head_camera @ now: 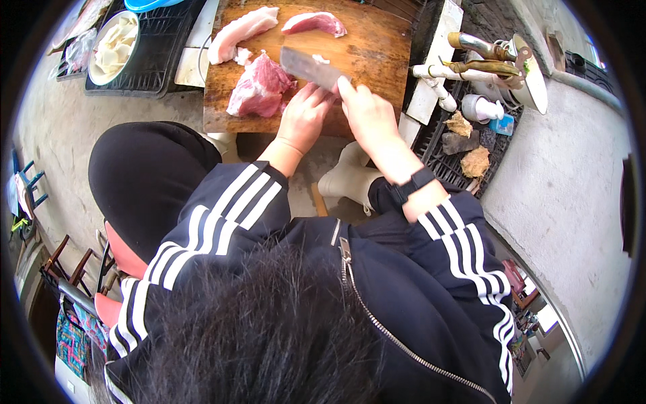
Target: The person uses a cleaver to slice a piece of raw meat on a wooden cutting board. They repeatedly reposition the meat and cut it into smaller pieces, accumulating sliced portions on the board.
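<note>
My right hand (371, 113) grips a cleaver (310, 65), its broad blade pointing up and left over a wooden cutting board (373, 45). Just below the blade, my left hand (305, 113) has its fingers bent against the board. A bit of pink shows by its fingertips, but the blade and my right hand hide what lies under them. Left of that hand sits a thick chunk of raw meat (260, 86). Farther up the board lie a long pale strip of fatty meat (242, 33) and a curved slice of meat (315, 24). A small white scrap (321, 59) rests beyond the blade.
At upper left, a bowl of pale slices (113, 48) stands on a black plastic crate (159, 55), near a blue basin (151, 4). On the right are a white pipe (436, 73), wooden-handled tools (479, 45) and rough lumps (474, 161) on a black rack.
</note>
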Demonstrator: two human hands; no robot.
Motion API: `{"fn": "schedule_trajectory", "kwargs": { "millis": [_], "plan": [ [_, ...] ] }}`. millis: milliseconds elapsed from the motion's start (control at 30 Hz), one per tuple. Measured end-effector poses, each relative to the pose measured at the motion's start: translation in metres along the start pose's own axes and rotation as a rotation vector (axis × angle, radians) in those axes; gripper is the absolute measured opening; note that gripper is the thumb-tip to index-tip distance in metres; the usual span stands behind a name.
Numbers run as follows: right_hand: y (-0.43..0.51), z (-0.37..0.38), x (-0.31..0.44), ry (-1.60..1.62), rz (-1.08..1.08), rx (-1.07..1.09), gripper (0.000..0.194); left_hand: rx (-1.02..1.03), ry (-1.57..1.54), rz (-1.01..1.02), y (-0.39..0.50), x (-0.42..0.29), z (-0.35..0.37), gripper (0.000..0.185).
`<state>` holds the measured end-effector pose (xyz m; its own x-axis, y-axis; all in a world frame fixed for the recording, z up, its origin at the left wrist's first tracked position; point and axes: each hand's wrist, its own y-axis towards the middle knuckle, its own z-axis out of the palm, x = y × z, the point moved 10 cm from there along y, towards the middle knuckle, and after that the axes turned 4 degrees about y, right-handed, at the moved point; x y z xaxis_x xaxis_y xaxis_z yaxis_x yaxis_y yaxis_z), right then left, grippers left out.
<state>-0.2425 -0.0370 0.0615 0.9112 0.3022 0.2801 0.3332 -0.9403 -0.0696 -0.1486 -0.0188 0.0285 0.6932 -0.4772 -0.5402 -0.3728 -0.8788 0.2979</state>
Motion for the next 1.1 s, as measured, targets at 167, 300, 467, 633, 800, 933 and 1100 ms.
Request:
{"fn": "schedule_trajectory", "kwargs": {
  "millis": [167,300,467,633,800,933,1100],
  "plan": [
    [-0.010,-0.011,-0.026,0.056,0.064,0.097,0.022,-0.110,0.048,0.066,0.003,-0.003,-0.013,0.038],
    [-0.027,-0.032,-0.058,0.174,0.199,0.139,0.029,-0.100,0.012,0.069,0.004,-0.003,-0.013,0.039],
    [-0.029,-0.042,-0.064,0.279,0.338,0.087,0.028,-0.129,-0.018,0.062,0.007,-0.007,-0.022,0.038],
    [-0.033,-0.049,-0.054,0.344,0.380,0.068,0.030,-0.235,-0.113,-0.185,0.032,0.012,-0.035,0.026],
    [-0.042,-0.061,-0.061,0.507,0.513,0.002,0.028,-0.110,0.233,-0.514,0.061,0.049,-0.017,0.027],
    [-0.040,-0.070,-0.063,0.528,0.480,-0.040,0.029,0.000,0.266,-0.356,0.076,0.047,0.007,0.019],
    [-0.036,-0.077,-0.068,0.534,0.452,-0.099,0.032,0.034,0.042,-0.306,0.081,0.044,0.013,0.016]
  ]
}}
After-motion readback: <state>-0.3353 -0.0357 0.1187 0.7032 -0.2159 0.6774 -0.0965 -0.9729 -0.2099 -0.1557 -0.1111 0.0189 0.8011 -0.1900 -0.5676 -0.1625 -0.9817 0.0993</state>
